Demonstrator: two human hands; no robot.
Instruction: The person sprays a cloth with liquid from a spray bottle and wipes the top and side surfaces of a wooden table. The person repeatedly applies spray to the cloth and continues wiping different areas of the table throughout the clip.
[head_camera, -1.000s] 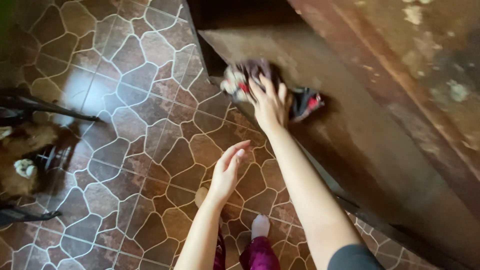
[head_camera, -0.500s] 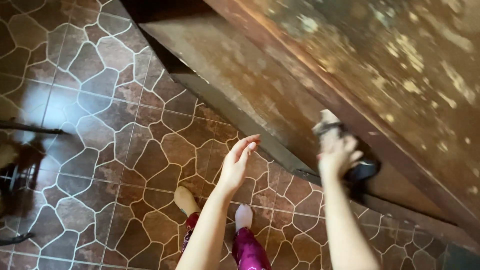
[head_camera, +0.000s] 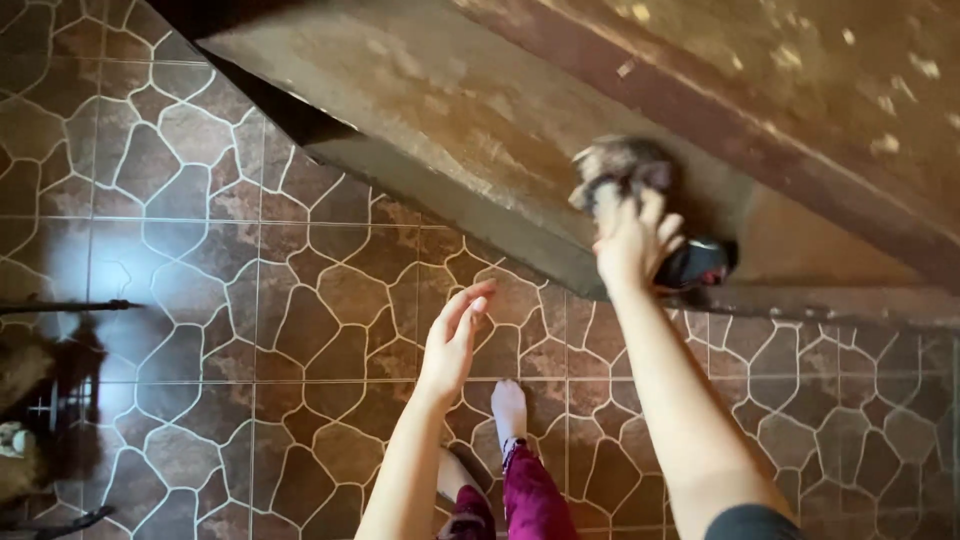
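Right hand clutching dark rag, moved back up the brown ledge since a moment ago; left hand open, empty, below ledge.

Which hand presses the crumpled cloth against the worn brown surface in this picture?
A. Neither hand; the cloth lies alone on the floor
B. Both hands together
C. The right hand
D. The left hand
C. The right hand grips the cloth against the brown surface, while the left hand hangs open and empty over the tiled floor.
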